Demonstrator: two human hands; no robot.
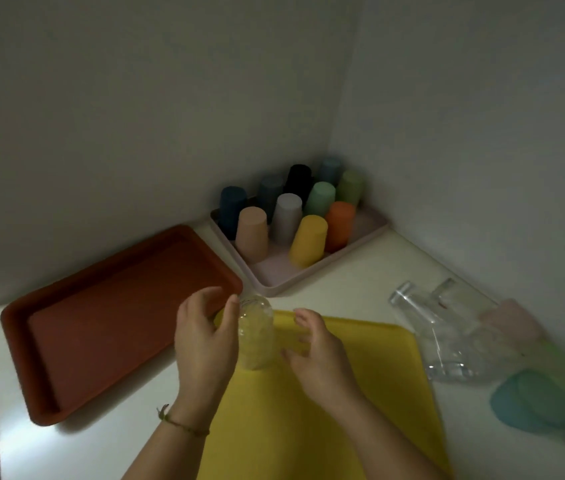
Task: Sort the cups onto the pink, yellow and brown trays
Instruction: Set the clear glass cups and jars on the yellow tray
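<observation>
My left hand (205,337) grips a clear plastic cup (257,336), held upside down over the far left corner of the yellow tray (360,393). My right hand (319,355) hovers just right of the cup with fingers loosely curled, holding nothing. The brown tray (108,327) lies bare to the left. The pink tray (309,275) in the far corner carries several opaque coloured cups standing upside down, among them a yellow cup (309,240) and an orange cup (340,225).
Clear cups (447,327) lie on their sides at the right of the white table (360,271), with tinted pink, green and blue translucent cups (534,400) beside them. Walls close the corner behind and to the right. Some objects sit at the left edge.
</observation>
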